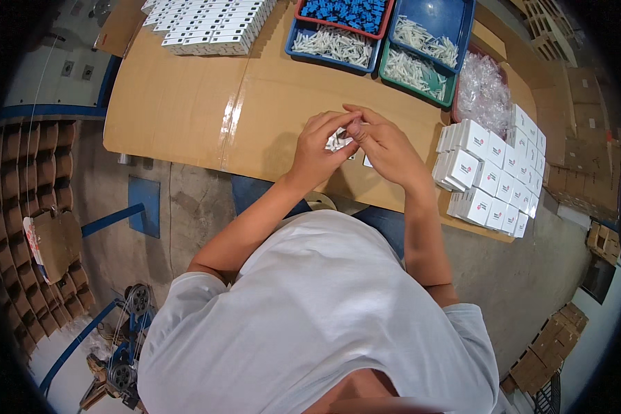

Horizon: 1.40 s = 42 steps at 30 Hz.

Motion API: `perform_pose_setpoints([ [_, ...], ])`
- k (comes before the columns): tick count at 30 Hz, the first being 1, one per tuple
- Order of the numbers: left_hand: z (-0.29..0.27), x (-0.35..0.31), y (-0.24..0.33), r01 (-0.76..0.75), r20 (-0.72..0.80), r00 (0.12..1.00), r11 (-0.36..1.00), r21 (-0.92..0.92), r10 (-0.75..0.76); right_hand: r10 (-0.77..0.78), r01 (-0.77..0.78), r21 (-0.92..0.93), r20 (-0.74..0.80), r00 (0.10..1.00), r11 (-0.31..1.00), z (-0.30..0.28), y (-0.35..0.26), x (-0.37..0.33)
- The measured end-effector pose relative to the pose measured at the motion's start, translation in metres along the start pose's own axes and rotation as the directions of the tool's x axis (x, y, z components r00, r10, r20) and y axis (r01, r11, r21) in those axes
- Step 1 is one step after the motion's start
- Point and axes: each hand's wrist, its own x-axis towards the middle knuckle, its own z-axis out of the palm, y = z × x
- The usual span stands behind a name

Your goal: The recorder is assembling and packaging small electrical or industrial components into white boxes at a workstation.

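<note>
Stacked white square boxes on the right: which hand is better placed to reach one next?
Probably the right hand: it is nearer the stacked boxes, with the left hand on its far side.

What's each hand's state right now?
Left hand: curled around a small white item, partly hidden.
Right hand: bent in against the left; whether it grips anything cannot be told.

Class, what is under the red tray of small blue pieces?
A blue tray of white pieces shows below the near edge of the red tray; whatever lies farther under is covered.
</note>
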Motion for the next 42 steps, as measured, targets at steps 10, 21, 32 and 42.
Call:
perform_pose_setpoints([
  [10, -0.004, -0.003, 0.0, 0.032, 0.002, 0.999, 1.0, 0.001, -0.032, 0.09, -0.095, 0.281, 0.032, 0.995, 0.955, 0.002, 0.004, 0.0],
  [21, -0.009, -0.018, -0.035, 0.141, -0.075, 0.987, 0.989, -0.034, -0.143, 0.055, -0.05, 0.135, -0.033, 0.998, 0.99, -0.001, -0.004, 0.004],
  [32, -0.015, -0.056, -0.136, 0.224, -0.175, 0.966, 0.956, 0.189, -0.192, 0.086, -0.094, -0.105, -0.077, 0.993, 0.99, 0.022, 0.089, 0.115],
  [42, -0.015, -0.052, -0.129, 0.216, -0.208, 0.964, 0.944, 0.251, -0.165, -0.038, -0.252, -0.553, -0.459, 0.888, 0.794, 0.056, 0.159, 0.224],
])
